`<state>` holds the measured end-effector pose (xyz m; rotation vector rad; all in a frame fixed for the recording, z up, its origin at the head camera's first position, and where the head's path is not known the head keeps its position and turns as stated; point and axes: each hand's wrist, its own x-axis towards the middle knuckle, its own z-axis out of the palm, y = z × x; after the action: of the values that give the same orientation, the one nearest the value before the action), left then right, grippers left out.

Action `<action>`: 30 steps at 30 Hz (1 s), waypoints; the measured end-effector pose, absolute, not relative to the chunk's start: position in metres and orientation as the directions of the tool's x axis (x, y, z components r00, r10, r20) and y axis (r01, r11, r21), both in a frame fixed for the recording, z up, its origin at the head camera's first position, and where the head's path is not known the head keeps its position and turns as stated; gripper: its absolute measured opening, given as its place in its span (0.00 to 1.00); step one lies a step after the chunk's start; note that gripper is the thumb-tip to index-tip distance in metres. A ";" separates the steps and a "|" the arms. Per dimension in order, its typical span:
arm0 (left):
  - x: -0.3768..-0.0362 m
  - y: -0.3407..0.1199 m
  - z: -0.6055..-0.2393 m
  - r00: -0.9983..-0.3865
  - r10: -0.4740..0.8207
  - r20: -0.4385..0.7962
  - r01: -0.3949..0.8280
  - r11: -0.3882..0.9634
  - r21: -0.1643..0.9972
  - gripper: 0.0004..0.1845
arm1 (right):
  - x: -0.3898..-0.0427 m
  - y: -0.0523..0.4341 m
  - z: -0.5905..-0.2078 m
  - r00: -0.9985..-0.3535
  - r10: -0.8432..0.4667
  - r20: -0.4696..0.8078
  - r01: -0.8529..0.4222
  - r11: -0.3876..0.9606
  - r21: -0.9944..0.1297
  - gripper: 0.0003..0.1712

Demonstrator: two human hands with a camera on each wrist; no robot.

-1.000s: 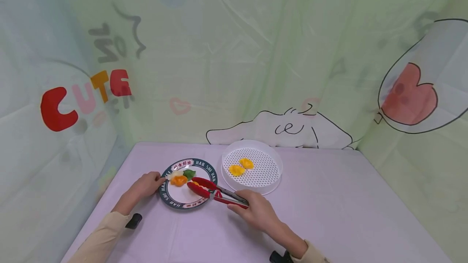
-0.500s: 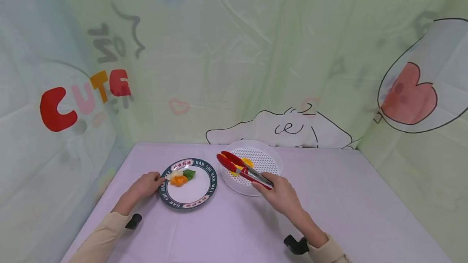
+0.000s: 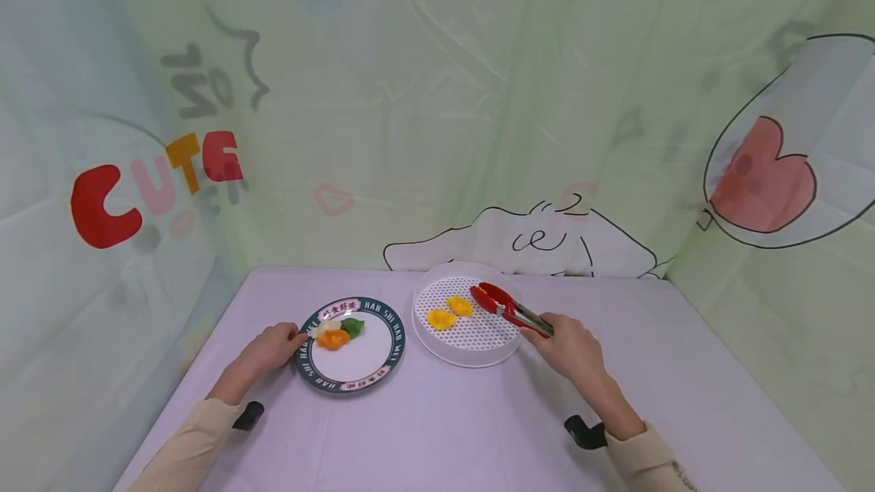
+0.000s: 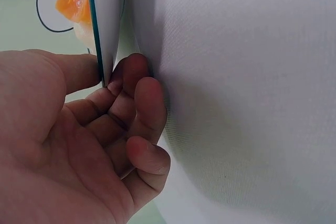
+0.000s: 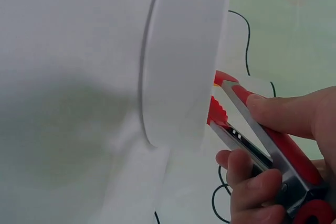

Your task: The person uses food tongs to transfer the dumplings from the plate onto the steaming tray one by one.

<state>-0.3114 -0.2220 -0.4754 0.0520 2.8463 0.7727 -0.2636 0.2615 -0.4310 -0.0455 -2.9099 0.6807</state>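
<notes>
My left hand (image 3: 273, 345) pinches the rim of a white plate (image 3: 358, 359) with a dark green lettered border. In the left wrist view the plate's edge sits between thumb and fingers. White, green (image 3: 352, 327) and orange (image 3: 333, 339) dumpling-like pieces lie together on it. My right hand (image 3: 570, 348) holds red-and-metal tongs (image 3: 519, 315), their tips over the right part of a white perforated steamer tray (image 3: 472, 357). A bit of yellow shows at the tips, mostly hidden. Two yellow dumpling-like pieces (image 3: 441, 319) lie in the tray's left half.
The tray stands right of the plate, near the back of the table (image 3: 410, 439), which has a pale lilac cover. Printed curtains (image 3: 437, 135) rise behind it and on both sides.
The tongs have travelled from the plate rightwards over the tray, taking a yellow dumpling-like piece off the plate. My left hand has stayed at the plate's rim.
</notes>
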 end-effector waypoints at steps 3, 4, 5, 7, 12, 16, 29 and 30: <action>-0.312 -0.222 -0.476 -0.981 0.083 -0.176 -0.018 0.862 0.507 0.12 | -0.264 0.263 -0.435 -0.991 0.052 0.125 -0.007 0.903 -0.429 0.23; -0.312 -0.222 -0.477 -0.981 0.083 -0.177 -0.019 0.861 0.509 0.12 | -0.264 0.264 -0.436 -0.991 0.049 0.122 -0.007 0.904 -0.427 0.23; -0.312 -0.221 -0.477 -0.981 0.084 -0.176 -0.018 0.861 0.508 0.12 | -0.264 0.264 -0.436 -0.992 0.050 0.118 -0.005 0.904 -0.427 0.22; -0.312 -0.221 -0.477 -0.981 0.083 -0.177 -0.018 0.862 0.506 0.12 | -0.264 0.264 -0.436 -0.992 0.051 0.113 -0.002 0.904 -0.427 0.23; -0.314 -0.221 -0.478 -0.980 0.083 -0.182 -0.021 0.861 0.508 0.12 | -0.262 0.264 -0.433 -0.994 0.068 0.089 0.025 0.907 -0.420 0.29; -0.315 -0.223 -0.482 -0.980 0.079 -0.183 -0.027 0.857 0.515 0.12 | -0.260 0.260 -0.426 -0.992 0.089 0.088 0.044 0.906 -0.421 0.36; -0.313 -0.224 -0.481 -0.980 0.071 -0.186 -0.038 0.851 0.523 0.12 | -0.247 0.196 -0.419 -0.986 0.002 0.168 -0.077 0.882 -0.465 0.44; -0.313 -0.223 -0.480 -0.980 0.070 -0.186 -0.038 0.854 0.520 0.12 | -0.246 0.188 -0.422 -0.986 -0.011 0.166 -0.088 0.881 -0.466 0.44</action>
<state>-0.3130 -0.2234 -0.4801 0.0244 2.8315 0.7997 -0.2462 0.1883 -0.4217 0.0772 -2.8921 0.7271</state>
